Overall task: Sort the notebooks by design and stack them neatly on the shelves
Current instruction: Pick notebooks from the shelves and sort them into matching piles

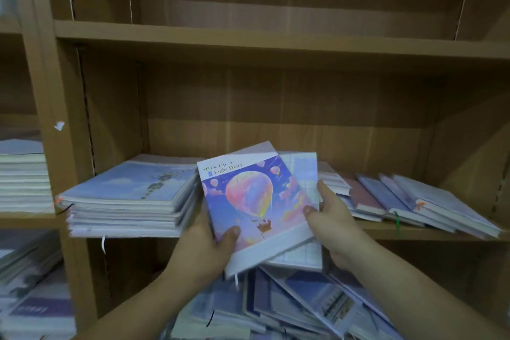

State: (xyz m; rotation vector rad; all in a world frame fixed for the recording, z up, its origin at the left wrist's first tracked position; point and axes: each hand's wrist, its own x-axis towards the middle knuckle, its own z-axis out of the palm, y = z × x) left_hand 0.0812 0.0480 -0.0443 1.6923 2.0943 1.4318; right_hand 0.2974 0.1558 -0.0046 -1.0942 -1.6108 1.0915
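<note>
Stationery shop: wooden shelves [276, 44] stacked with notebooks [129, 201].

We face a brown wooden shelving unit [455, 132] that fills the whole view. Its upper shelf board [248, 38] runs straight across above a lower shelf [378, 230]. A thick upright [52, 77] on the left divides off a neighbouring bay. We see a plain wood-grain back panel [276, 107], darkest just under the board. A row of peg holes [88, 124] runs down the inner side wall, and a small white scrap [58, 125] clings to the upright. The light is dim and warm.
</note>
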